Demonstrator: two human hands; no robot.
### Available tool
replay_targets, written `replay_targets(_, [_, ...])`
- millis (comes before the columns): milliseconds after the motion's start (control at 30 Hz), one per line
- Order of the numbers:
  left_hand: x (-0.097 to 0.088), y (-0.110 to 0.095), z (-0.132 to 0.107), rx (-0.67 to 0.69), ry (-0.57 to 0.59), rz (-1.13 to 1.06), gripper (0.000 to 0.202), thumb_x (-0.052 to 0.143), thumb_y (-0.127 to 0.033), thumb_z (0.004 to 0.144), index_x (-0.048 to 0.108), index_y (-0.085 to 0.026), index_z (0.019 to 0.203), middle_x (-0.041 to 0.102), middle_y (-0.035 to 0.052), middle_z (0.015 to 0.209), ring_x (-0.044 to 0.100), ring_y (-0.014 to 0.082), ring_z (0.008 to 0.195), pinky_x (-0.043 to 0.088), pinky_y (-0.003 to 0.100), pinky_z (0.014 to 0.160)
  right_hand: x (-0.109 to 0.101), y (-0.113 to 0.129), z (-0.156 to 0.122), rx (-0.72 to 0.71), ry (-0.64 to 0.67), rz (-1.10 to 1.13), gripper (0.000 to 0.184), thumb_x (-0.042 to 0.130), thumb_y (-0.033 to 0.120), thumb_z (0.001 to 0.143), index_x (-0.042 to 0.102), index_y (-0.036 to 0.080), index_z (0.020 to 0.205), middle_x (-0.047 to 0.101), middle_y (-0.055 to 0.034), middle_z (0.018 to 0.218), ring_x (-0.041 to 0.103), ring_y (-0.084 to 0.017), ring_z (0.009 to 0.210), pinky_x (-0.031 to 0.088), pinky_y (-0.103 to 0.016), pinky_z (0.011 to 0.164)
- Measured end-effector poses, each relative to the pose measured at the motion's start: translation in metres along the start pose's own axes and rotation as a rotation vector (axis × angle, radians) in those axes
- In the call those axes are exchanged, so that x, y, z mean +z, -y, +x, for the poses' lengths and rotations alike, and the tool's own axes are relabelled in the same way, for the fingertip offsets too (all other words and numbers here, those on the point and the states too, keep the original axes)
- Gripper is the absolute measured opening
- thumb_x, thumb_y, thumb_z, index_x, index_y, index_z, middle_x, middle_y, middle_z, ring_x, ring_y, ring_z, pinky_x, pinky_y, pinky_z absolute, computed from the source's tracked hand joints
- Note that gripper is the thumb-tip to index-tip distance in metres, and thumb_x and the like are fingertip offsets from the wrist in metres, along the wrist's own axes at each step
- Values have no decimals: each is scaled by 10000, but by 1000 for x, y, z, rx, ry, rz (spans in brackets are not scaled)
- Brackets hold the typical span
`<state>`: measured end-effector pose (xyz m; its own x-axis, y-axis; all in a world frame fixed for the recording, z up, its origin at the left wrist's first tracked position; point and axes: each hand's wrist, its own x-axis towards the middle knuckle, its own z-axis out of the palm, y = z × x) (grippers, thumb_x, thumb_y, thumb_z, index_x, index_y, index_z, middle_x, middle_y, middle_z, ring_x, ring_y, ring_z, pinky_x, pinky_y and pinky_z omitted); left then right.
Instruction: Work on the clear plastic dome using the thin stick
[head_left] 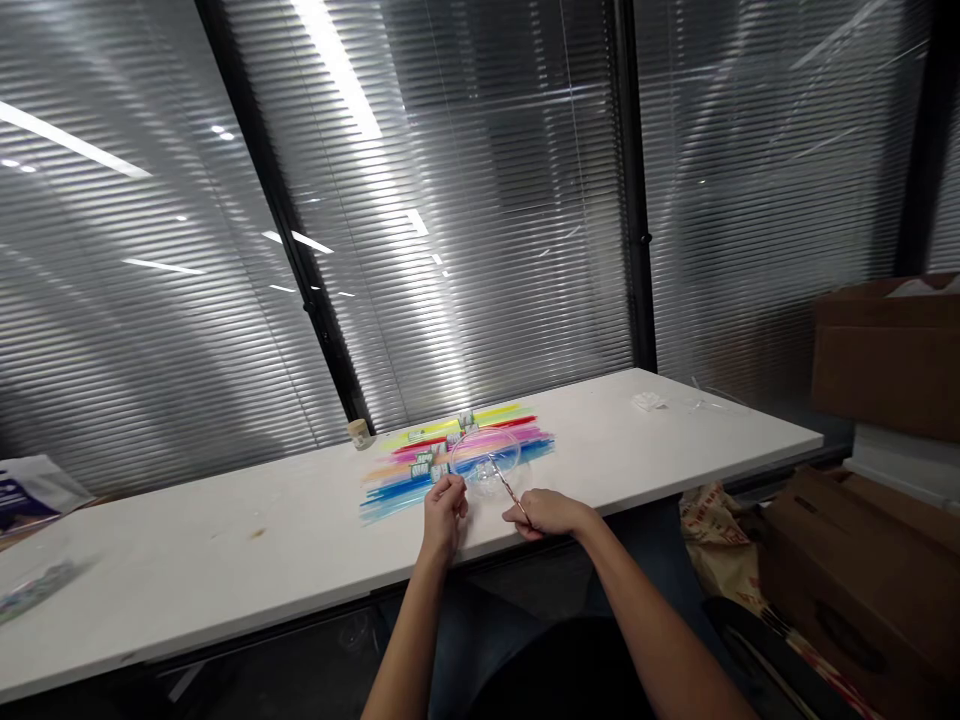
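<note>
My left hand [444, 510] is closed, its fingertips pinched at the near left side of a thin, clear loop [519, 450]. A slim reddish-brown patterned tool [511, 490] sticks out from my right hand [551, 512], which is closed around its near end. The tool's tip points away and to the left, inside the loop's outline; whether it is scissors or tweezers I cannot tell. Some crumpled clear plastic [489, 478] lies under the tip. Just beyond both hands, bundles of coloured strands [510, 437] in yellow, red, pink, orange and blue are spread flat, several with paper labels [421, 464].
The white table [315, 560] runs along slatted blinds. A small jar [360, 433] stands at its back edge. White bits [649, 401] lie at the right, a clear bag [34, 590] and a white-and-blue package [41, 490] at the left. Cardboard boxes [870, 560] are stacked on the right.
</note>
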<state>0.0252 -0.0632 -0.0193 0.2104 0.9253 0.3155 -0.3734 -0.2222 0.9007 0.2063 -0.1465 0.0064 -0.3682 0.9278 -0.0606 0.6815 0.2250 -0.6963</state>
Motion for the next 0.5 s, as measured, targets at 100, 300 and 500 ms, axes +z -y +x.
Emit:
replay_targets(100, [-1, 1, 1, 2, -15, -9, 326, 757, -401, 611, 530, -166, 621, 360, -74, 538, 294, 44, 434, 262, 190, 413, 3, -6, 3, 4, -53, 75, 633, 291, 498, 969, 381, 179, 429, 411, 16, 431, 361, -101, 451, 335, -264, 604])
replay_targets(300, [-2, 3, 2, 6, -19, -18, 293, 750, -374, 624, 545, -166, 641, 411, -63, 573, 322, 41, 440, 264, 193, 421, 5, -8, 5, -24, -53, 89, 685, 151, 563, 980, 343, 186, 442, 395, 13, 439, 321, -98, 436, 335, -275, 585])
replay_targets(500, [-4, 5, 2, 16, -7, 21, 297, 741, -389, 644, 540, -170, 643, 386, -69, 549, 318, 47, 437, 261, 195, 422, 3, -1, 1, -16, -47, 51, 685, 151, 560, 982, 340, 187, 440, 387, 15, 436, 337, -101, 441, 334, -274, 592])
